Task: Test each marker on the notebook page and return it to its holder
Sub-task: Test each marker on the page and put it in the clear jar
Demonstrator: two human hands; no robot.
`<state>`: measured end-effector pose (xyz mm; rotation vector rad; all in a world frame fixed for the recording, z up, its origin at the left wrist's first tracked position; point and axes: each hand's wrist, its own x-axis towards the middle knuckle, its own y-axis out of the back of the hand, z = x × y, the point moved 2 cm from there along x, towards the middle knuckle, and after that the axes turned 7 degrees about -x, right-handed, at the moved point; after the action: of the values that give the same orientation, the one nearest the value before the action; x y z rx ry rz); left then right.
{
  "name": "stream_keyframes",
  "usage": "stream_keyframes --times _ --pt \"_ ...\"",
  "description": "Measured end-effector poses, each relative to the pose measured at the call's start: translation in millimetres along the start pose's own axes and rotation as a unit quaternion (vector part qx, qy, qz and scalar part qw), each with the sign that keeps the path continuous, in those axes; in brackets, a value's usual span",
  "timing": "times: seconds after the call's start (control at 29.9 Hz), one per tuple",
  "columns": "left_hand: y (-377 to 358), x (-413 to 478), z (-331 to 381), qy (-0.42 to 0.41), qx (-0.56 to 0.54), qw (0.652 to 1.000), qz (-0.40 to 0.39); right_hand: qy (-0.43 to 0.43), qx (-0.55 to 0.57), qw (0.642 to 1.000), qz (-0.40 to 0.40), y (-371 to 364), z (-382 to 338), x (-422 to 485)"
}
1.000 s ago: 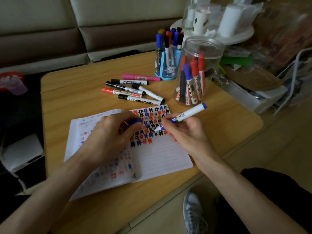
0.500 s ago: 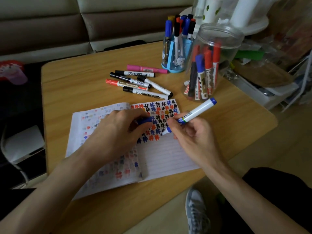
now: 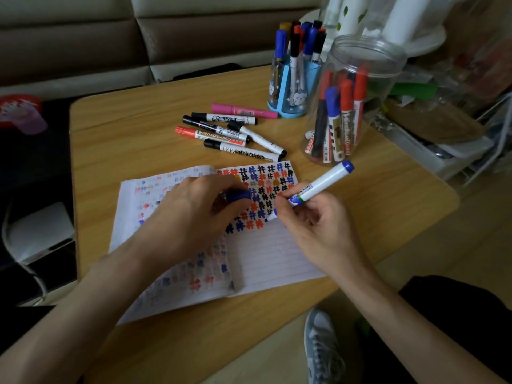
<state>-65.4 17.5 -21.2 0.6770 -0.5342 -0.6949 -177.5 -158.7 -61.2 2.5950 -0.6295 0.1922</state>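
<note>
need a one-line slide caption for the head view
Right hand holds a blue marker tip-down on the notebook, left hand grips its cap; loose markers lie behind.

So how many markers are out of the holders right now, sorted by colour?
Black markers, loose on the table: 4
Red marker, loose: 1
Pink marker, loose: 1
Blue marker, uncapped in the right hand, its cap in the left hand: 1
Total: 7
</note>
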Motion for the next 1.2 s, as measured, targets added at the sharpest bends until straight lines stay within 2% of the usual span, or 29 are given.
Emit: stream_keyframes --times 0.17,0.33,0.47,0.57,0.73,0.9,1.1,1.2 --pt "-0.2 0.5 -1.2 0.002 0.004 1.000 -0.001 -0.006 -0.001 1.000 0.006 0.2 0.1 1.1" --pt "0.6 0.4 -0.5 0.002 0.003 1.000 -0.006 -0.012 0.049 0.999 0.001 2.0 -0.5 0.9" --pt "0.3 0.9 -0.7 0.003 0.006 1.000 -0.008 0.008 0.014 1.000 -0.022 -0.2 -2.1 -0.2" --pt "1.0 0.8 0.4 0.003 0.002 1.000 -0.009 0.011 -0.010 1.000 -0.001 -0.1 -1.7 0.6" --pt "1.5 -0.1 -0.5 0.002 -0.004 1.000 -0.010 -0.010 0.047 0.999 -0.003 2.4 0.2 1.8" --pt "1.3 -0.4 0.9 0.001 0.006 1.000 -0.012 0.002 -0.001 1.000 -0.024 -0.1 -0.4 2.1" --pt "0.7 0.6 -2.1 0.004 0.014 1.000 -0.021 -0.021 0.058 0.998 -0.016 2.7 -2.2 1.1" --pt "0.7 0.3 -3.7 0.003 0.018 1.000 -0.020 -0.012 0.024 0.999 -0.017 1.2 -3.0 0.8"
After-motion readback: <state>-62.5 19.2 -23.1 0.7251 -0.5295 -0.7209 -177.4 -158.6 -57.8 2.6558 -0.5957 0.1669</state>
